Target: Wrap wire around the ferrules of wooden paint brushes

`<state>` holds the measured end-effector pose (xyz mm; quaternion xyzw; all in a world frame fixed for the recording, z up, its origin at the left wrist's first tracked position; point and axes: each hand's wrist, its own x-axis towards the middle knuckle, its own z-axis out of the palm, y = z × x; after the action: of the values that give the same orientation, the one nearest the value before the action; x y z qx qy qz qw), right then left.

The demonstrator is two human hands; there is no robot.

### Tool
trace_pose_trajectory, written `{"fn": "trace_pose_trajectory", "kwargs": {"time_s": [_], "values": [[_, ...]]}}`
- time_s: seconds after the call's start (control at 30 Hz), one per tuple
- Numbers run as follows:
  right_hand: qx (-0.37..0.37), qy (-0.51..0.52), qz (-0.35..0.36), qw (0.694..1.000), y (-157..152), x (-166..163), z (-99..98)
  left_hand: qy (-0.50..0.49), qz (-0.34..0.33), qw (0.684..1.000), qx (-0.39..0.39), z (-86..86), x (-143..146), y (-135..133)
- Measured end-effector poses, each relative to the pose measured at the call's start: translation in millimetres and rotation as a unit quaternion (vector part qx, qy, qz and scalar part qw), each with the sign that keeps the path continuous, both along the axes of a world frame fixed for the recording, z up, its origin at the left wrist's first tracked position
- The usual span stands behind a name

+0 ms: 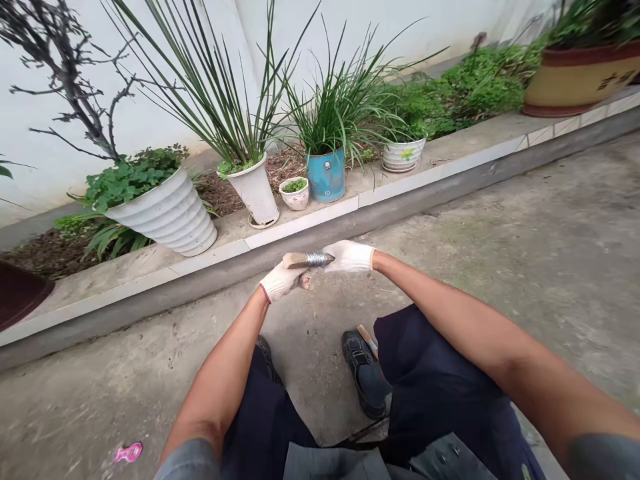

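Above concrete ground [500, 267], a wire-bound stick [315, 259] is held between outstretched left grip [280, 281] and right grip [351, 256] (yellow pot [565, 81] lettering blurred).

Around that stick [297, 261], pots [327, 179] stand on the ledge [300, 225] from nine to two o'clock; shoes [357, 353] at five and seven.

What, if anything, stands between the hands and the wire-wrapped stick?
Only the white gloves: the left hand holds the stick, and the right hand is at its pointed end, its grip unclear. The blue pot is beyond them on the ledge, not between.
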<state>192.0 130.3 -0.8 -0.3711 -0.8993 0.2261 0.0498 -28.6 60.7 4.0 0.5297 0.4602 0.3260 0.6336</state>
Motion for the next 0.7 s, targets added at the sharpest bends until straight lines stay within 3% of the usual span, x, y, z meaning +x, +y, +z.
{"fn": "trace_pose_trajectory", "kwargs": {"time_s": [0.13, 0.23, 0.3, 0.4, 0.47, 0.53, 0.63, 0.7], "values": [[0.014, 0.065, -0.127, 0.99, 3, -11, 7.3, -0.101, 0.019, 0.994, -0.033, -15.3, 6, 2], [0.057, 0.055, -0.225, 0.971, 10, -11, 12.1, -0.137, 0.02, 0.99, -0.038, -25.0, 13, 2], [0.106, 0.023, -0.25, 0.962, 15, -6, 14.5, -0.15, 0.016, 0.988, -0.033, -26.0, 18, 1], [0.186, -0.057, -0.232, 0.953, 17, 1, 16.2, -0.137, 0.011, 0.99, -0.024, -18.1, 23, -1], [0.219, -0.111, -0.199, 0.949, 14, 1, 15.7, -0.068, 0.019, 0.997, -0.01, -9.1, 23, -2], [0.25, -0.154, -0.162, 0.942, 9, -5, 13.8, 0.068, 0.014, 0.997, 0.017, -0.3, 21, -2], [0.317, -0.205, -0.109, 0.92, -1, -18, 9.8, 0.273, -0.043, 0.958, 0.074, 9.0, 18, -4], [0.335, -0.227, -0.075, 0.911, -5, -24, 7.9, 0.348, -0.077, 0.928, 0.11, 12.5, 15, -5]]}}
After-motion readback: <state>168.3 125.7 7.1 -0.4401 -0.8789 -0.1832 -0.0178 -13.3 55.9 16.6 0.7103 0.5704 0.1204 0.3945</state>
